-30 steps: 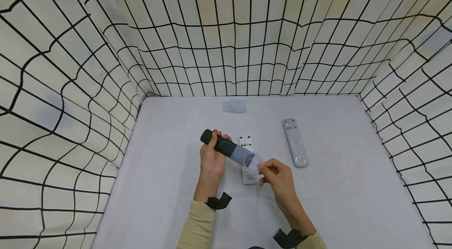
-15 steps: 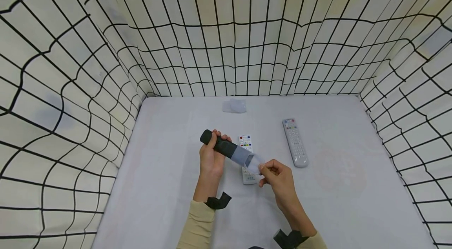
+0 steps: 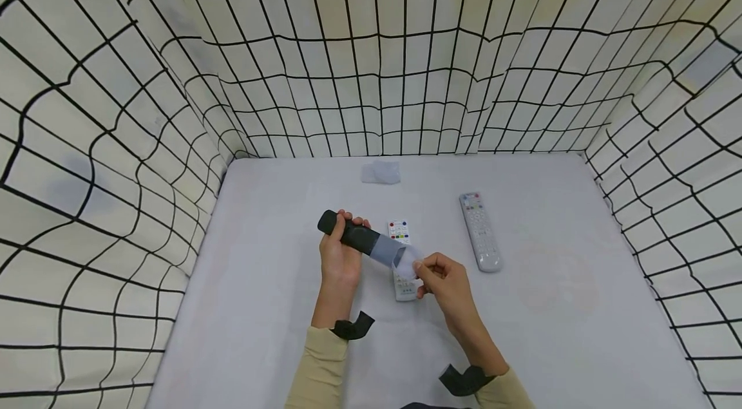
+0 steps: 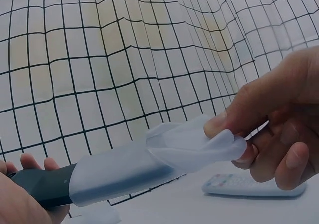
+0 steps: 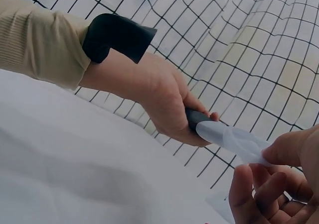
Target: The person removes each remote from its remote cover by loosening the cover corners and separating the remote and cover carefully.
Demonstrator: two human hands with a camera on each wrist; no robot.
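In the head view, my left hand [image 3: 341, 264] grips the dark end of a long black remote control [image 3: 358, 237], held tilted over the table. A translucent plastic sleeve [image 3: 384, 250] covers its other end. My right hand [image 3: 447, 283] pinches the sleeve's loose open end between thumb and fingers. In the left wrist view, that sleeve [image 4: 124, 171] runs past the remote and is bunched at the right fingertips [image 4: 215, 126]. Below the sleeve lies a white remote control [image 3: 399, 230] with coloured buttons, partly hidden by the sleeve and right hand.
To the right, a grey remote control [image 3: 480, 232] lies on the white table [image 3: 551, 332]. A folded piece of clear plastic [image 3: 380, 172] is near the back edge. White walls with a black grid [image 3: 371, 55] enclose the back and sides.
Both hands and the black remote have shifted slightly left, and the sleeve's loose end looks more gathered. The whole head view has also shifted a little.
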